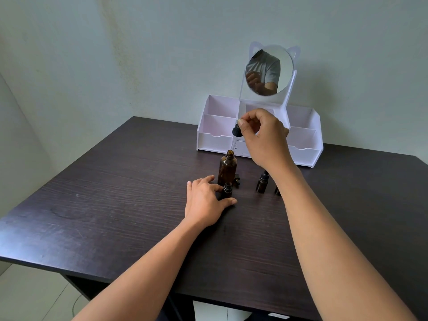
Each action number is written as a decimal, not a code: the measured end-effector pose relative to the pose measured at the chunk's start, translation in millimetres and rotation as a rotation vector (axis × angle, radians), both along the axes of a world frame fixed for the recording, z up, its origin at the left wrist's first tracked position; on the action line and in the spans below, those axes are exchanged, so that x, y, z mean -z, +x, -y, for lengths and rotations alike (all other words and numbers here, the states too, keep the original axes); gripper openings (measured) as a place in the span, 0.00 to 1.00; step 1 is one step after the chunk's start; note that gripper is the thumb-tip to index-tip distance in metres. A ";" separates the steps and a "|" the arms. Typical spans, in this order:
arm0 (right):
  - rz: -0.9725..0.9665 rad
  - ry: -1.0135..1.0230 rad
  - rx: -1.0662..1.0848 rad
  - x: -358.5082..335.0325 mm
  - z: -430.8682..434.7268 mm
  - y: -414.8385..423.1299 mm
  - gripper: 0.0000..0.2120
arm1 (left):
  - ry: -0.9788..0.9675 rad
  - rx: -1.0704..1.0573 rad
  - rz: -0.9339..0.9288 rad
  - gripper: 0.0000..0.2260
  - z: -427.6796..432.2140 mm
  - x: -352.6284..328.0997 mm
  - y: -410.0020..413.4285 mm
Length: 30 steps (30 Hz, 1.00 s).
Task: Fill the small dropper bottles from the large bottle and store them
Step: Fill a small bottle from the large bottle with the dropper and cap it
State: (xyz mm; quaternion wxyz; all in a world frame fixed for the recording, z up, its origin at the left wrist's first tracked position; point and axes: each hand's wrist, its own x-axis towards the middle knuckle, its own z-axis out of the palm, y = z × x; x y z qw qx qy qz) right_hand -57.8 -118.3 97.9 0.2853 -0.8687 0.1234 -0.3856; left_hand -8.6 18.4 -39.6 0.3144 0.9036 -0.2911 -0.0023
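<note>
The large amber bottle point(227, 167) stands uncapped on the dark table point(115, 205). Just above its mouth hangs a dropper point(236, 133) with a black cap and a glass tube, pinched by my right hand point(264, 137); the tube's tip points into the opening. In front of the large bottle stands a small open dropper bottle point(227, 190), and my left hand point(206, 202) holds it between thumb and fingers on the table. A capped small bottle point(262, 182) stands to the right, and another small bottle point(277, 190) is mostly hidden behind my right forearm.
A white organizer point(217, 135) with open compartments, drawers and a round cat-ear mirror point(269, 69) stands at the back of the table against the wall. A small black cap point(237, 180) lies beside the large bottle's base.
</note>
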 end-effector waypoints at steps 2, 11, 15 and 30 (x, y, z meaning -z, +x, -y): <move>-0.013 0.033 -0.042 1.7 1.0 0.7 0.02 | 0.001 0.001 0.002 0.27 0.0 -0.1 0.2; -0.028 0.158 -0.104 8.8 1.0 4.8 0.05 | 0.005 0.003 0.010 0.26 0.7 1.0 1.6; -0.031 0.165 -0.103 8.6 1.3 7.0 0.06 | 0.007 0.001 0.004 0.27 0.2 0.8 2.5; -0.068 0.135 -0.107 11.0 1.1 7.0 0.04 | 0.012 0.011 -0.004 0.27 0.0 -0.2 1.9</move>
